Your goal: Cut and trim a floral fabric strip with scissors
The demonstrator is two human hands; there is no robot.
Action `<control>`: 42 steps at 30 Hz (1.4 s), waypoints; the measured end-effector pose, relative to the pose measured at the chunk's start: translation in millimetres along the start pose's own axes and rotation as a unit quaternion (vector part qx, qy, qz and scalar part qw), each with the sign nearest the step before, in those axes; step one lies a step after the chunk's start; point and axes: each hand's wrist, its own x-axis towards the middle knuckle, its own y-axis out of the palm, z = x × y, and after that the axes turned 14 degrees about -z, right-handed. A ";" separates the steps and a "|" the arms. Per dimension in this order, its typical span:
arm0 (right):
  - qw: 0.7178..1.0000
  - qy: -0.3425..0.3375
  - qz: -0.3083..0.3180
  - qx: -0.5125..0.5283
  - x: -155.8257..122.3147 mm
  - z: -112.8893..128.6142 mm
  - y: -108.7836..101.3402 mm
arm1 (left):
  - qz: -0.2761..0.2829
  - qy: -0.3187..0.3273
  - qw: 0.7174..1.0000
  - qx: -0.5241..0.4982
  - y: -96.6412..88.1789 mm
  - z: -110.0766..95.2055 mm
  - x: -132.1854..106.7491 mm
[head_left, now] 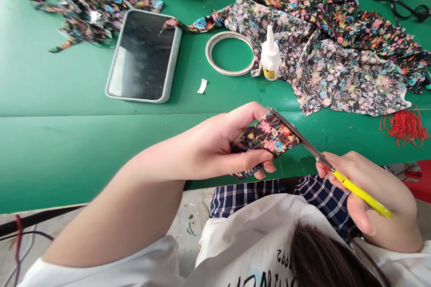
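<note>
Left hand (222, 136): fingers pinched on dark floral-printed fabric piece (269, 136). Right hand (360, 175): fingers holding slim-bladed, yellow-handled metal scissors (332, 169), set along fabric's edge. Beyond, on smooth green table (84, 143): crumpled floral cloth (353, 71), white tape ring (208, 56), tapered white plastic bottle (271, 56).

Illumination bright and diffuse, apparently stronger from the left, where the green table (43, 85) is washed pale. 1 broad, whitish reflection noted across the lower left of the dark screen (143, 49); a soft shadow lies along its right side. Left forearm (144, 210) shaded underneath. Scissors (357, 189) acceptably sharp; fabric scraps (116, 9) at upper left softer. Wide-angle stretching observed towards the frame edges.
</note>
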 end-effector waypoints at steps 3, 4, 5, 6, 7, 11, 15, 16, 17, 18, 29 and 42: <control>1.000 0.000 0.006 0.000 -1.1 2.5 -1.4 | 0.007 0.011 1.000 0.009 -0.1 0.0 1.2; 1.000 0.001 0.007 0.000 -1.6 2.7 -1.7 | 0.008 0.016 1.000 0.014 0.0 0.0 1.5; 1.000 0.003 0.007 0.000 -2.1 2.7 -1.8 | 0.007 0.020 1.000 0.020 0.0 -0.1 1.7; 1.000 0.005 0.010 -0.001 -2.7 2.4 -2.0 | 0.007 0.024 0.999 0.027 0.1 -0.2 1.7; 1.000 0.007 0.014 -0.002 -3.3 2.1 -2.1 | 0.007 0.027 0.999 0.034 0.2 -0.3 1.6; 1.000 0.006 0.023 -0.005 -4.0 -1.3 -1.7 | 0.004 0.023 0.999 0.041 0.6 -0.6 0.5; 1.000 -0.016 0.001 -0.011 -1.0 -14.8 3.5 | 0.008 0.007 1.000 0.029 0.1 -0.2 0.4; 1.000 -0.023 -0.004 -0.011 0.1 -19.4 5.5 | 0.007 0.007 1.000 0.028 -0.1 0.0 0.6; 0.999 -0.030 -0.007 -0.011 1.1 -23.9 7.5 | 0.005 0.008 1.000 0.028 -0.2 0.3 0.8; 0.999 -0.037 -0.007 -0.010 2.1 -27.8 9.3 | 0.002 0.010 1.000 0.029 -0.3 0.5 0.9; 0.999 0.000 0.025 0.047 -4.3 -1.8 -0.5 | 0.012 -0.002 1.000 0.021 1.0 -0.5 -0.8; 0.989 0.036 -0.005 0.140 -5.1 -6.3 10.4 | 0.010 -0.034 0.999 0.014 1.1 -1.3 1.8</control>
